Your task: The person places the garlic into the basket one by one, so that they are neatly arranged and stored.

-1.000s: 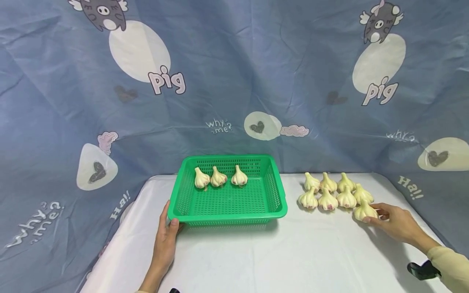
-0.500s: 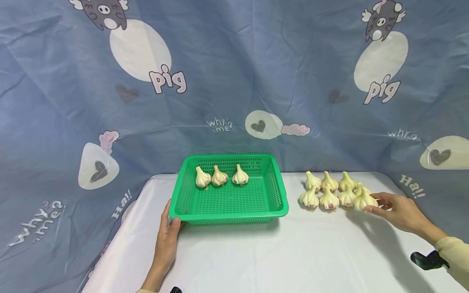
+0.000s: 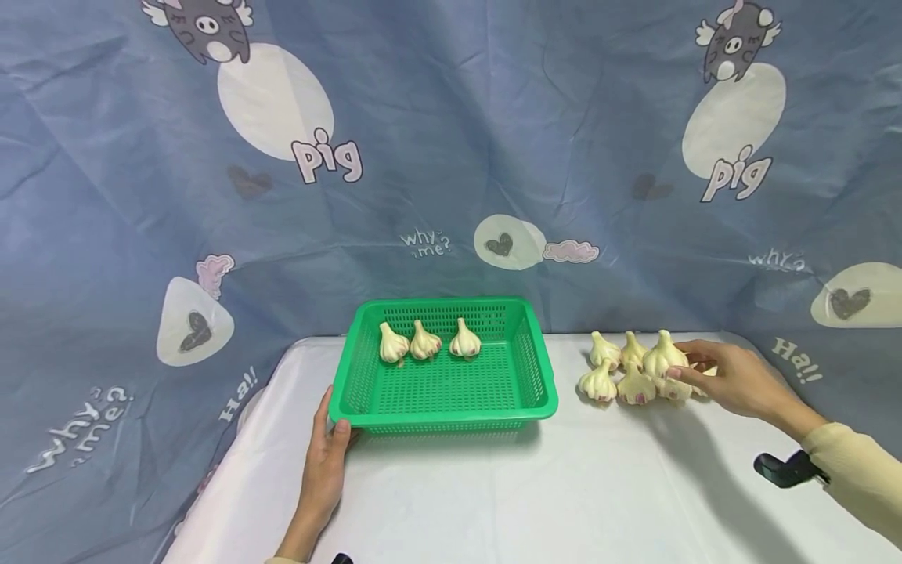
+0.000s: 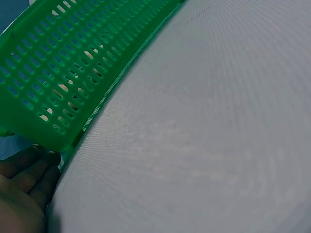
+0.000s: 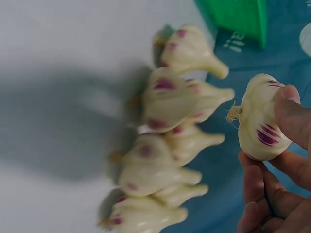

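My right hand (image 3: pixel 736 380) pinches a garlic bulb (image 3: pixel 664 359) between thumb and fingers, above the other bulbs at the right. Close up in the right wrist view, this held garlic bulb (image 5: pixel 262 119) shows purple streaks and a tuft of roots. Below it stand several more garlic bulbs (image 3: pixel 599 384) in two rows, some partly hidden by the hand. My left hand (image 3: pixel 324 470) holds the front left corner of a green plastic basket (image 3: pixel 451 419), thumb at the rim, other fingers beneath it. In the left wrist view its fingertips (image 4: pixel 51 158) touch the basket's lower corner.
Three garlic bulbs (image 3: pixel 424 345) stand along the back of the basket. A white cloth (image 3: pixel 550 501) covers the table. Behind it hangs a blue printed curtain (image 3: pixel 423 157). A black device (image 3: pixel 782 470) sits at the right wrist.
The right hand has lifted a garlic bulb from the near right end of the group and carried it up and leftward over the others. The left hand stays at the basket's corner.
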Action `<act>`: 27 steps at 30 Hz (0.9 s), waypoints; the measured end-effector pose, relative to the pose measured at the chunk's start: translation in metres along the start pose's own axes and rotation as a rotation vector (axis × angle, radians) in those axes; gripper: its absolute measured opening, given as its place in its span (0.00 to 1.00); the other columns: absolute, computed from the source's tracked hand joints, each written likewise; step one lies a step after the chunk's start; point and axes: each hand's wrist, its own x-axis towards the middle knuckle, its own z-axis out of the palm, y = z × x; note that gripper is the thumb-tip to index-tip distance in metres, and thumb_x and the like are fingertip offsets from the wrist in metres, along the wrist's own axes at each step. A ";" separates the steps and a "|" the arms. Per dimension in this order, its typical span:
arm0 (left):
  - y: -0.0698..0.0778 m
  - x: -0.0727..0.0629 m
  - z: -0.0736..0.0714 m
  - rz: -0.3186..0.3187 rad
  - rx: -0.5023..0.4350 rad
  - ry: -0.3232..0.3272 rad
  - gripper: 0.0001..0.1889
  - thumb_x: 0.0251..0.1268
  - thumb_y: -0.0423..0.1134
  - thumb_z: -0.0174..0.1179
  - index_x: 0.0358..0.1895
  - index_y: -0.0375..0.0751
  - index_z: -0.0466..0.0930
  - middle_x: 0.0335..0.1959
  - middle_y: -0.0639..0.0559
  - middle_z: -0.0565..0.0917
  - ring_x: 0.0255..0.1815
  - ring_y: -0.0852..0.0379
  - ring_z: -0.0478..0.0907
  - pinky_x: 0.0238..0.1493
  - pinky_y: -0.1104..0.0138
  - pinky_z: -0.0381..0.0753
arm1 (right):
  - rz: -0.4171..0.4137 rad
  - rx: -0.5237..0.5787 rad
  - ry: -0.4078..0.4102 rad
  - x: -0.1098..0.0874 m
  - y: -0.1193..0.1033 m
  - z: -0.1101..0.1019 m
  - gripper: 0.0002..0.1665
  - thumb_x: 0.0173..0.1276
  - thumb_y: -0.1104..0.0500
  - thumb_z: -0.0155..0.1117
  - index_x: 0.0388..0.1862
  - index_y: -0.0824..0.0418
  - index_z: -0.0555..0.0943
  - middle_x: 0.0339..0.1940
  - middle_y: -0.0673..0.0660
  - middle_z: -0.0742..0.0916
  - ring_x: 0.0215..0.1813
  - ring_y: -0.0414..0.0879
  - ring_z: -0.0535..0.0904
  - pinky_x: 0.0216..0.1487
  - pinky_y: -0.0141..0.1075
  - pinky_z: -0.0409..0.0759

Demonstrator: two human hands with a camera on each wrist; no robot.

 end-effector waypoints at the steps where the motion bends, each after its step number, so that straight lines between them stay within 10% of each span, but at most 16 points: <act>1: 0.000 0.000 0.000 -0.001 0.000 0.000 0.33 0.89 0.47 0.45 0.88 0.66 0.44 0.89 0.53 0.49 0.90 0.44 0.44 0.85 0.37 0.45 | -0.007 0.000 0.005 0.004 -0.004 -0.001 0.25 0.69 0.49 0.78 0.61 0.57 0.88 0.40 0.49 0.93 0.39 0.28 0.81 0.34 0.34 0.79; 10: -0.001 0.000 0.000 0.005 0.004 -0.002 0.33 0.90 0.46 0.45 0.86 0.74 0.44 0.89 0.53 0.49 0.90 0.44 0.44 0.85 0.36 0.45 | -0.027 0.063 -0.018 0.043 -0.038 -0.001 0.27 0.73 0.51 0.75 0.64 0.64 0.85 0.44 0.57 0.93 0.44 0.53 0.89 0.42 0.46 0.83; 27: 0.001 0.000 0.001 0.002 0.001 -0.008 0.33 0.90 0.46 0.45 0.86 0.74 0.43 0.89 0.53 0.51 0.90 0.46 0.46 0.86 0.39 0.46 | -0.060 0.142 -0.084 0.114 -0.092 0.017 0.29 0.75 0.49 0.73 0.68 0.64 0.83 0.51 0.64 0.92 0.53 0.62 0.89 0.55 0.60 0.84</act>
